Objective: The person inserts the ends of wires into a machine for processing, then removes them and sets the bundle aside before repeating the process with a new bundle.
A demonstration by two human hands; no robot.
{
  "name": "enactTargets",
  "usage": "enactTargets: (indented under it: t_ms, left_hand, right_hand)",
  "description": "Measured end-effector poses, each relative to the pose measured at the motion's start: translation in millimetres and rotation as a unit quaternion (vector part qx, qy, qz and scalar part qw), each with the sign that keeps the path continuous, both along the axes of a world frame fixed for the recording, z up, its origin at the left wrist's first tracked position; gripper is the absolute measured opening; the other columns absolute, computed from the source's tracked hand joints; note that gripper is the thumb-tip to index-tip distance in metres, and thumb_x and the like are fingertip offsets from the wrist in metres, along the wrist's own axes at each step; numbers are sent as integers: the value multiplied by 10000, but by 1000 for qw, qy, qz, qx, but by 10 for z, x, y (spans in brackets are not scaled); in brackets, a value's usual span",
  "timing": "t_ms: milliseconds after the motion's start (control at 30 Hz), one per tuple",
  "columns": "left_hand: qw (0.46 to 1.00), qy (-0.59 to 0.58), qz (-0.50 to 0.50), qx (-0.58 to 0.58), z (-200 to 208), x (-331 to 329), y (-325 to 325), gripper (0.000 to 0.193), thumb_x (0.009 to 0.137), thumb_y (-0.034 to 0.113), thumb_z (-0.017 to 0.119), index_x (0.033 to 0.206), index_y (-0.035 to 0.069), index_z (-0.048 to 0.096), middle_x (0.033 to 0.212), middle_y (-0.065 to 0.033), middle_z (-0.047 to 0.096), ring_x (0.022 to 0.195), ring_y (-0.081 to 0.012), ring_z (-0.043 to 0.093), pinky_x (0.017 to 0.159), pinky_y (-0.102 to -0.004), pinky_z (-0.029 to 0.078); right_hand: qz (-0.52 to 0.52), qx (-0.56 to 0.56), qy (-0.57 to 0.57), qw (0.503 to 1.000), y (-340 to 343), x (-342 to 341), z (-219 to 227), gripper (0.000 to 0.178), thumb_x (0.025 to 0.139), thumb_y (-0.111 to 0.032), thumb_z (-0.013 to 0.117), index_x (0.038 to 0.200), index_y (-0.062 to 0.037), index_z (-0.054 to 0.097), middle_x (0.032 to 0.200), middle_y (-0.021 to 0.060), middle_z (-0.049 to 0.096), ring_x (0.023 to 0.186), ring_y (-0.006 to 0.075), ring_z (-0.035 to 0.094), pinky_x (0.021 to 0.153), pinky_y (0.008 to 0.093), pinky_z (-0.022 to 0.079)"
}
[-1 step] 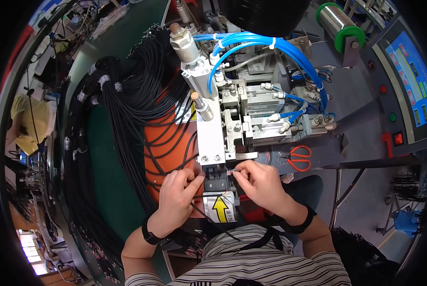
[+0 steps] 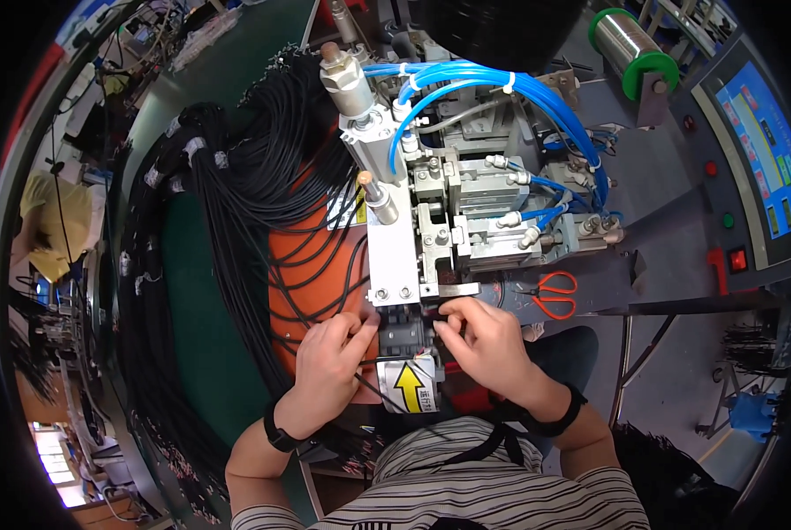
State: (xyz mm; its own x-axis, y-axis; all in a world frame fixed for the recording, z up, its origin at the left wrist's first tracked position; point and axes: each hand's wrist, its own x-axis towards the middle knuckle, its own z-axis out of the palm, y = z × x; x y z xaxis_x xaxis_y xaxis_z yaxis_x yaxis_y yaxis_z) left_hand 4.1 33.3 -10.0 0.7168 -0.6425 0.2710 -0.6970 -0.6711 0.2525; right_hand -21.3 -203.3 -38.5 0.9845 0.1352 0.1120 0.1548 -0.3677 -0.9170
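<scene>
A black fixture block [image 2: 402, 336] sits under the front end of the machine's white metal plate [image 2: 393, 256]. My left hand [image 2: 329, 349] is at the block's left side, thumb and forefinger pinched on a black cable [image 2: 371, 386] that shows below the fingers. On the other side, my right hand [image 2: 484, 340] is closed, with thumb and forefinger bent toward each other beside the block. What lies between those fingertips is too small to make out. In front of the block is a silver plate with a yellow arrow [image 2: 408, 385]; fine wire ends show at its upper right corner.
Many black cables [image 2: 254, 185] lie bundled over an orange board [image 2: 303, 247] and green table [image 2: 192, 291]. Orange-handled scissors [image 2: 555, 295] rest right of the machine. Blue air tubes [image 2: 537, 99], a wire spool [image 2: 632, 53] and a control screen [image 2: 760, 146] stand further off.
The view has shifted very slightly. My right fingertips have moved a little away from the block, and the reddish bit seen beside them before no longer shows. My left hand stays in place.
</scene>
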Motion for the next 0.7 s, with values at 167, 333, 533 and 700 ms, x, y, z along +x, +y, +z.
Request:
enactTargets:
  t_ms: [167,333,533,700]
  left_hand:
    - [991,96,6,-98,88,-23,-148,334,745,12,728,1068,32,646,805,-86,620,685,-265,628,592,-358,478]
    - [973,137,-53,-178,154,-51,-244,165,843,61,707,991,19,648,685,-70,637,597,-252,641,538,-325,482]
    - [916,293,-76,-263,95,7,-234,113,907,64,656,1008,16,647,686,-60,657,597,-197,651,544,-303,491]
    - [884,378,-88,-261,99,76,-241,104,916,65,634,1008,19,644,677,-59,647,596,-198,647,541,-313,491]
  right_hand:
    - [26,104,-64,992,36,-80,92,134,860,0,666,994,14,666,900,76,655,598,93,607,510,216,438]
    - [60,366,69,926,43,-79,8,162,919,33,603,1073,28,652,976,76,638,639,94,617,527,201,447]
    - [143,456,222,850,-80,-14,78,173,931,20,604,1097,25,651,1001,70,619,664,87,613,547,196,456]
    - [162,442,156,868,-50,4,-24,191,915,3,639,1104,26,650,1022,81,612,698,99,614,565,200,457]
